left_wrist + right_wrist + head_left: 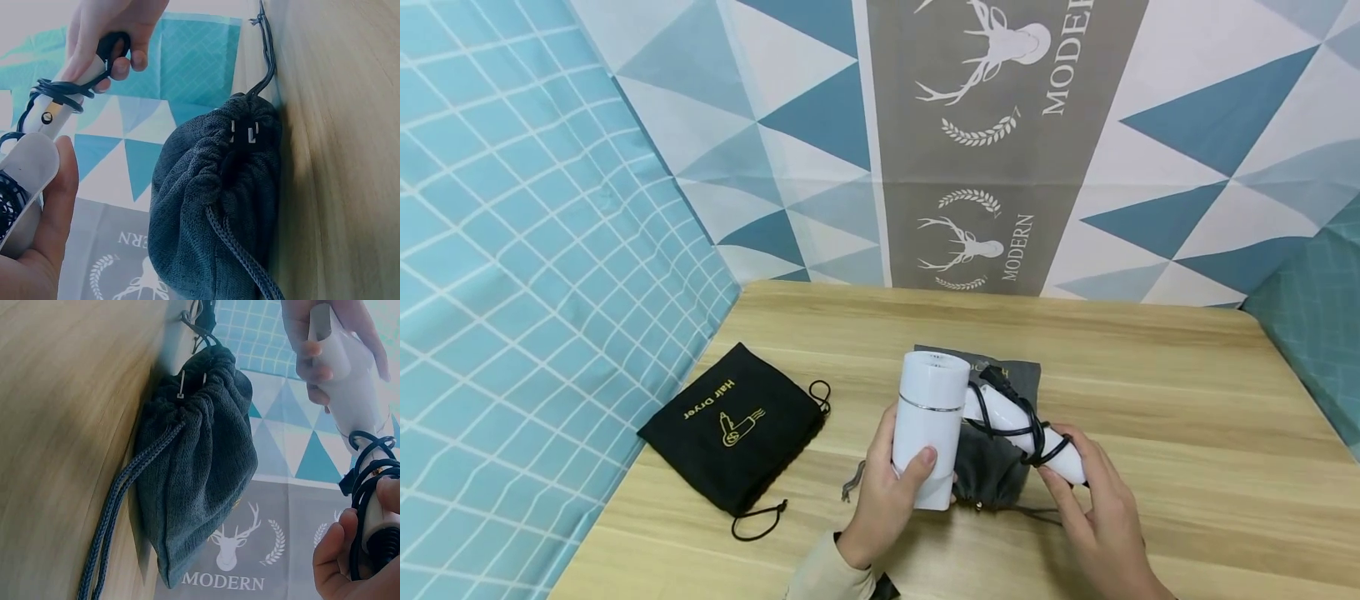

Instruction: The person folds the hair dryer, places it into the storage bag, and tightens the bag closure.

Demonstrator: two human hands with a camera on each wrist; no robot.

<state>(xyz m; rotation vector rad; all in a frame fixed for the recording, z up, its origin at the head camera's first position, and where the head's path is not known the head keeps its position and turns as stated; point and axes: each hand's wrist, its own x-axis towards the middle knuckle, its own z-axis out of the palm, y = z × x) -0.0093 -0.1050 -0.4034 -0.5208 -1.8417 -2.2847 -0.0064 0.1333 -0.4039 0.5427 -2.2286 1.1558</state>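
We count 1 blk bag (735, 457) mid-left of frame + 1 grey bag (992, 477) nr ctr, so 2; 1 hair dryer (928, 429) w/ 1 cord (1037, 442); 1 left hand (882, 502) + 1 right hand (1107, 518); 1 table (1210, 408); 2 deer prints (985, 249) upper ctr.

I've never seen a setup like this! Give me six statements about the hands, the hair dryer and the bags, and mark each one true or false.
1. The left hand and the right hand both hold the hair dryer. True.
2. The hair dryer's body is red. False: it is white.
3. A black cord is wound round the handle. True.
4. A black bag and a grey bag lie on the wooden table. True.
5. The black bag has no lettering. False: gold lettering on it reads "Hair Dryer".
6. The grey bag lies on top of the black bag. False: the two lie apart.
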